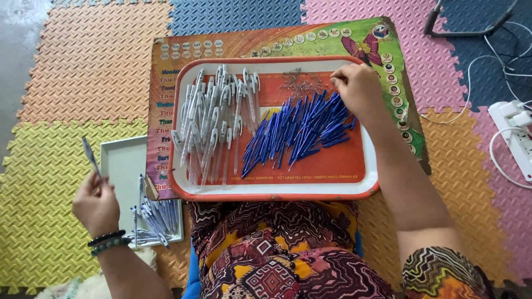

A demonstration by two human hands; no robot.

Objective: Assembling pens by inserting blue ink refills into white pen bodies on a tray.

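An orange tray with a white rim (277,191) lies across my lap on a colourful printed board (177,50). On its left lies a heap of clear pen barrels with white caps (213,119). A heap of blue pen parts (299,130) fills the middle. A small pile of tiny metal springs (299,83) sits at the back. My right hand (357,86) reaches to the springs, fingertips pinched beside them. My left hand (95,202) is out to the left over the floor mat and holds one pen (90,154) upright.
A white tray (119,160) at my left holds several finished pens (155,218). Foam puzzle mats in yellow, orange, pink and blue cover the floor. A white power strip (518,133) with cables lies at the right. A black stand foot (471,27) is at the top right.
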